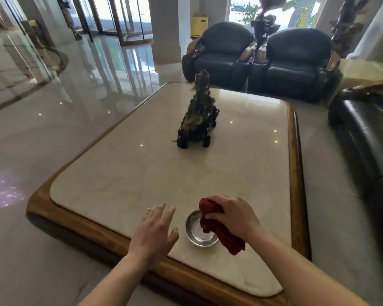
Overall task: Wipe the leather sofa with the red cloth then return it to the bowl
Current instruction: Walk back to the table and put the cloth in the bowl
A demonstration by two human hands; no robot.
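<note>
My right hand [234, 214] grips the red cloth [219, 230], bunched up and hanging over the right side of a small shiny metal bowl [196, 230] on the marble table top. The cloth's lower end droops past the bowl's right rim. To the left of the bowl, my left hand [156, 230] hovers flat with fingers spread, holding nothing. A black leather sofa [367, 138] runs along the right edge of the view, beside the table.
The low table [119, 173] has a cream marble top and a wooden rim. A dark carved ornament [198, 115] stands at its middle. Two black leather armchairs [259, 60] sit beyond the far end. Glossy tiled floor [42, 140] stretches to the left.
</note>
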